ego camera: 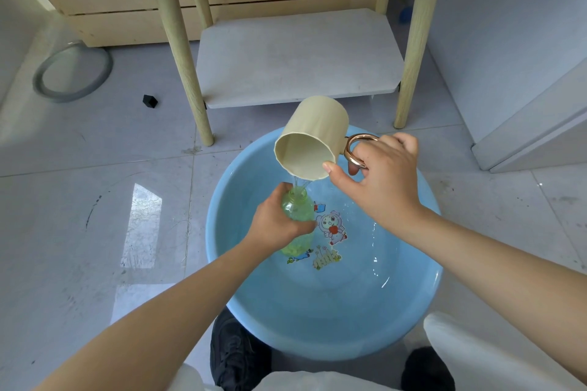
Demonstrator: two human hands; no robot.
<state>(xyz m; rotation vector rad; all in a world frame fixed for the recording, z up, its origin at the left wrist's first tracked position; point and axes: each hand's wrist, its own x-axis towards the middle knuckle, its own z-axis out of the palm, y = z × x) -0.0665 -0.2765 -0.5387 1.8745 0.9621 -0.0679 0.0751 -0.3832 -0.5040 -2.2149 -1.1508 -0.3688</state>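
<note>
Two grips, frame centre: left grip [273, 223] curls round the bottle [293, 205] mid-body, likely slippery and crushable; right grip [381, 187] hooks the handle of the rigid cup [314, 133].

Table legs [187, 73] and low shelf [298, 57] crowd behind the basin [211, 232]; floor [95, 184] leftward open

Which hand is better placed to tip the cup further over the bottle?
Right. The right hand grips the cup by its handle, while the left hand holds the bottle over the basin.
</note>
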